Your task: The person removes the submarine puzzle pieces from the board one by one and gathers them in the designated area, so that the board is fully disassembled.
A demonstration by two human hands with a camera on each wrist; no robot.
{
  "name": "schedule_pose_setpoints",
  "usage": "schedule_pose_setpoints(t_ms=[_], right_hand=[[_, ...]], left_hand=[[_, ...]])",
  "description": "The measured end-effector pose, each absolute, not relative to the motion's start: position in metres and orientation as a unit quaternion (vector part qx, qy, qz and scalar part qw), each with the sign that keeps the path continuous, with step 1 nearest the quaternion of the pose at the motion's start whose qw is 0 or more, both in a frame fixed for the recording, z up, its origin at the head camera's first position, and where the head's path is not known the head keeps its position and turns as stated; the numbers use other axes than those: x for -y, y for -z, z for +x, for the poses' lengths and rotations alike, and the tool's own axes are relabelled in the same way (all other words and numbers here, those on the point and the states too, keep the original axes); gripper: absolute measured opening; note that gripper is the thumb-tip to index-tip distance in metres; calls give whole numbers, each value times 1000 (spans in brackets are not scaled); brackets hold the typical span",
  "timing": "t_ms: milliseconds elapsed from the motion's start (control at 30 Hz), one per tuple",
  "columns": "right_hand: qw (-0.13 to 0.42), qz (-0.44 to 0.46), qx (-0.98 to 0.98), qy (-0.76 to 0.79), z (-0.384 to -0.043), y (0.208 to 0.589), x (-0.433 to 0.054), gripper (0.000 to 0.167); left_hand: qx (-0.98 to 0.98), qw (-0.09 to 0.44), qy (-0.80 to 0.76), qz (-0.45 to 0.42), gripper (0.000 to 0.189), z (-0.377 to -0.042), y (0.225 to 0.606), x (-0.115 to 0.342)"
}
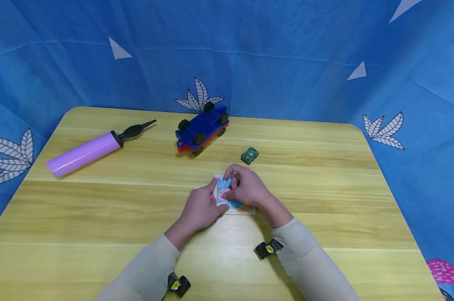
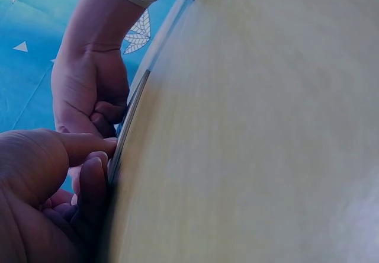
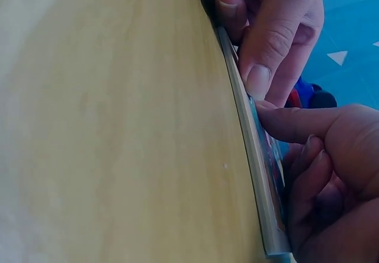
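Picture board (image 1: 242, 212), pale-rimmed around blue and pink artwork (image 1: 234, 204), lies on the bench (image 1: 324, 188), wood stretching to both sides. The left hand (image 1: 199, 209) grips its left side; the right hand (image 1: 248, 187), fingers bent, touches the artwork, though whether it pinches anything I cannot tell. Just beyond, toward the bench's far edge, sits a green toy car (image 1: 250, 155).

My right grip (image 1: 248, 184) hides part of the little picture board (image 1: 235, 204), and my left grip (image 1: 200, 207) covers some of its left edge. The bottom of the head view cuts off my sleeves (image 1: 313, 263) and the near side of the desk (image 1: 98, 217). The green car (image 1: 250, 155)'s tiny bits are too small to tell.
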State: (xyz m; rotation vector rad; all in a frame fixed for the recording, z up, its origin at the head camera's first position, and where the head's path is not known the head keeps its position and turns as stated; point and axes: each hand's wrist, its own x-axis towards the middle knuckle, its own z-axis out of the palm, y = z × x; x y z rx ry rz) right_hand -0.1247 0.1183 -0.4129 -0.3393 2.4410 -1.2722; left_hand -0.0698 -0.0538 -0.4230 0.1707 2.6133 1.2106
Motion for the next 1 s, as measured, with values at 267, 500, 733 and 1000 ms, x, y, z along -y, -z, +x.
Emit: schedule_pose_setpoints(t_ms=[267, 500, 733, 1000], right_hand=[[164, -108, -880, 432, -125, 415, -120, 57], [157, -116, -880, 434, -126, 420, -122, 53], [159, -117, -873, 446, -125, 421, -122, 47], [158, -116, -874, 444, -125, 423, -122, 48]], left_hand=[[-897, 122, -420, 65, 85, -70, 423, 54], [-899, 119, -418, 64, 85, -70, 424, 54], [-901, 125, -412, 56, 85, -71, 425, 53], [-903, 131, -406, 47, 86, -71, 426, 52]])
